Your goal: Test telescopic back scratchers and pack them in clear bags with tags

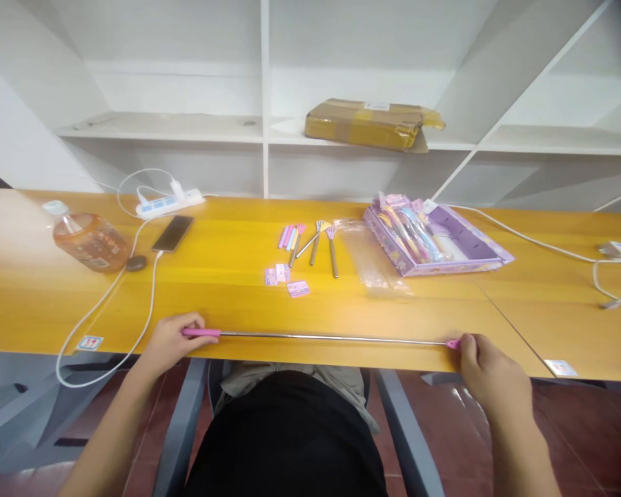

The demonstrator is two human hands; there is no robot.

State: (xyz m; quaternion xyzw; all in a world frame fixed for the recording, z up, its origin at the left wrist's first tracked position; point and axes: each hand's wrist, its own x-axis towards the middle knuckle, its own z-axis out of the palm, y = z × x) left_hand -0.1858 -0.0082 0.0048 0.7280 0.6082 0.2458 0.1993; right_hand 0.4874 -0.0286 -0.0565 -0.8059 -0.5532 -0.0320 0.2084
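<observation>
A telescopic back scratcher (331, 337) stretches across the front of the table, its thin metal rod drawn out long. My left hand (173, 339) is closed on its pink handle at the left end. At the other end my right hand (491, 369) grips the pink head, which the fingers mostly cover. Beyond the rod lie short metal rods with claw heads (333, 252) in pink, yellow and white. Beside them is a row of loose coloured handles (288, 237). Small printed cards (298, 288) lie closer to me.
A purple display box (479, 241) holds several wrapped items, with a clear plastic bag (377, 266) beside it. At left are a drink bottle (90, 241), a phone (172, 233), a power strip (170, 203) and looping white cables. A taped carton (365, 124) sits on the shelf behind.
</observation>
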